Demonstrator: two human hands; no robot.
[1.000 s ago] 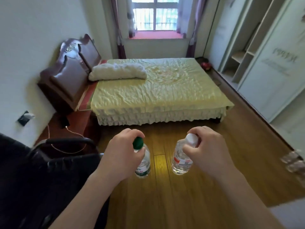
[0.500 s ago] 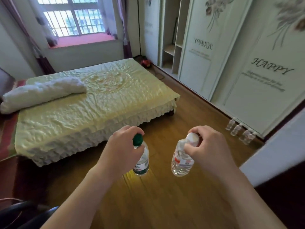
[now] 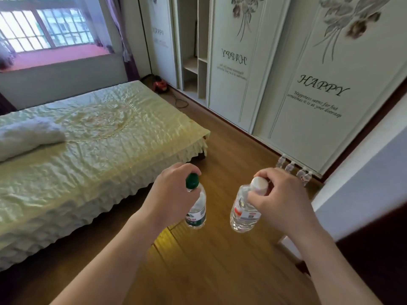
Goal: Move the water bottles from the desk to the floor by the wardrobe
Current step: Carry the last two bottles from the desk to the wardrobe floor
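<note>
While both arms reach out over the wooden floor [image 3: 220, 260], each hand carries one water bottle by its top.

Left hand [image 3: 169, 194]: grip clamped round the neck of the green-capped bottle [image 3: 197, 211], cap showing above the fingers. Bottle hangs upright in the air.

Right hand [image 3: 284, 201]: grip clamped on the top of the white-capped bottle [image 3: 242, 214]. Bottle hangs slightly tilted, base toward the left.

The two bottles are side by side, not touching.

Far right: wardrobe [image 3: 308, 84], pale sliding doors with flower prints and "HAPPY" lettering. At its foot a row of clear bottles [image 3: 290, 167] stands on the floor.

Left: bed [image 3: 99, 133] with yellow ruffled cover, white pillow [image 3: 28, 137] on it. Far left: barred window [image 3: 44, 25].
</note>
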